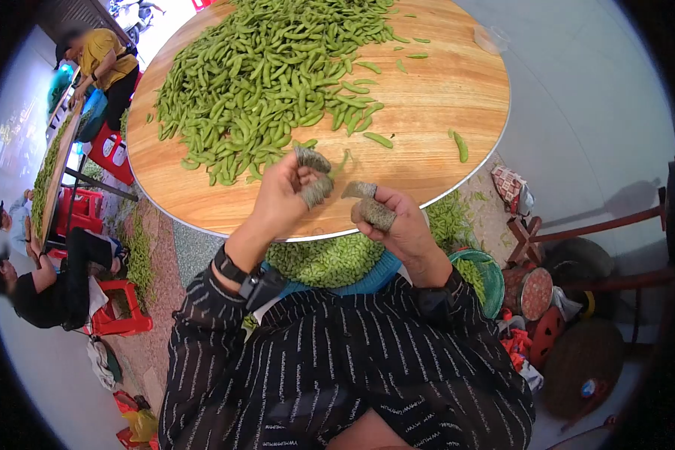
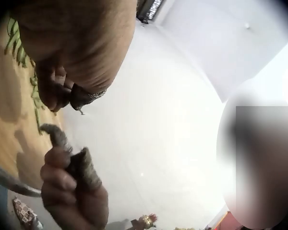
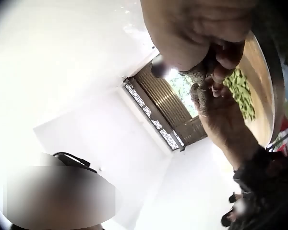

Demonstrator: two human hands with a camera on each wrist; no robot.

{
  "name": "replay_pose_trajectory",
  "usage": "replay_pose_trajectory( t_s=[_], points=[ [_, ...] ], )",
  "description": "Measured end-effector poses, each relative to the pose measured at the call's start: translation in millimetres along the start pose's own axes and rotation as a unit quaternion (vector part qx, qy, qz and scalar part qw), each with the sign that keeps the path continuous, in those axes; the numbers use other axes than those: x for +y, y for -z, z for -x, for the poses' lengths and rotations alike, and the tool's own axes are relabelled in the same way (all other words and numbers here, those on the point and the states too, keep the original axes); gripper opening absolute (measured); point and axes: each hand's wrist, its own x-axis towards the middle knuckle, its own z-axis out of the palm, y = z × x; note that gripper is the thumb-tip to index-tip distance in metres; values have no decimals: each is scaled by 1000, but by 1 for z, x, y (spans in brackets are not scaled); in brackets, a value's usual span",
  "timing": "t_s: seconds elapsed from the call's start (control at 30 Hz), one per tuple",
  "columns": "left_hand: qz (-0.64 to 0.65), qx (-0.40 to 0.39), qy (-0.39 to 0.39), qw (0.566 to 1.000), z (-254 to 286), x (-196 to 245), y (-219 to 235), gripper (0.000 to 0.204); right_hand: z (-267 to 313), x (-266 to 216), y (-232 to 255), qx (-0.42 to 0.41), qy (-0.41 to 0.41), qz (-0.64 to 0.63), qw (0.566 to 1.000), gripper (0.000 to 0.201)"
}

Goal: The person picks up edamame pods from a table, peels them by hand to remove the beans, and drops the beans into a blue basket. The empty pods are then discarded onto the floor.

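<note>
Greyish wraps cover the thumb and forefinger of both hands. My left hand (image 1: 281,195) is over the near edge of the round wooden table (image 1: 435,105), pinching a thin, blurred green soybean pod (image 1: 343,162) at its fingertips. Just to the right, my right hand (image 1: 405,229) has its wrapped thumb and forefinger apart, nothing visible between them. In the left wrist view, a small stem tip pokes out below the left fingertips. A big heap of green soybean pods (image 1: 255,82) covers the far left of the table. Shelled beans (image 1: 326,259) fill a blue basin (image 1: 388,270) below the hands.
Loose pods, one a single pod (image 1: 462,147), lie towards the table's right side. More pods (image 1: 450,221) and a green basket (image 1: 495,289) are on the floor at right, beside a wooden frame (image 1: 577,232). People sit and stand at another table (image 1: 64,165) at left, among red stools (image 1: 120,311).
</note>
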Motion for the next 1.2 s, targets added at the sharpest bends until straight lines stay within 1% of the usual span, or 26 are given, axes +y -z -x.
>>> replay_pose_trajectory(
  t_s=[0.03,0.07,0.1,0.17,0.2,0.23,0.27,0.3,0.33,0.4,0.53,0.6,0.67,0.7,0.77,0.83,0.9,1.03,1.1,1.13,1.2],
  points=[
    [30,9,-71,997,10,-2,-2,22,-2,-2,-5,-19,12,-51,998,19],
    [36,-1,-19,999,20,3,-3,30,-2,-3,-9,-37,24,-101,994,18],
    [38,2,-17,999,26,5,-5,30,-3,-3,-12,-37,20,-101,994,18],
    [-79,19,-45,996,32,7,-8,32,-4,-4,-16,-18,33,-70,997,15],
    [-124,19,-42,991,35,7,-7,28,-3,-3,-18,-19,29,-70,997,15],
    [-123,22,-40,991,37,9,-7,28,-3,-2,-19,-1,33,-31,999,14],
    [-130,34,-55,989,38,11,-9,25,-2,-1,-20,17,37,7,999,13],
    [-138,45,-71,987,40,11,-10,22,-2,0,-20,17,35,7,999,13],
    [-137,45,-70,987,40,10,-11,22,-1,0,-20,20,23,17,999,13],
    [-233,55,-132,962,42,7,-12,21,-1,0,-20,24,8,27,999,12],
    [-221,62,-132,964,45,14,-14,22,-1,-1,-22,15,15,46,999,10],
    [-268,54,-182,944,44,15,-14,22,-1,1,-21,20,16,45,999,10],
    [-271,55,-189,942,45,10,-15,23,-2,4,-18,-2,21,30,999,11],
    [-273,58,-196,940,45,9,-15,23,0,3,-19,-1,20,30,999,11],
    [-276,57,-204,938,45,12,-15,24,3,-2,-25,18,-6,-4,1000,10],
    [-278,55,-211,936,45,13,-15,24,4,-3,-26,16,-5,-2,1000,9],
    [-283,55,-236,928,44,12,-16,25,4,-3,-25,15,-1,1,1000,9],
    [-301,43,-233,924,46,11,-16,25,1,4,-22,7,6,0,1000,8],
    [-311,43,-261,913,46,8,-17,28,0,6,-22,15,9,-6,1000,8],
    [-311,42,-261,913,46,6,-16,28,-1,6,-23,11,7,-16,1000,8],
    [-363,31,-267,892,45,2,-14,34,-3,6,-24,4,9,-25,1000,9]
  ],
)
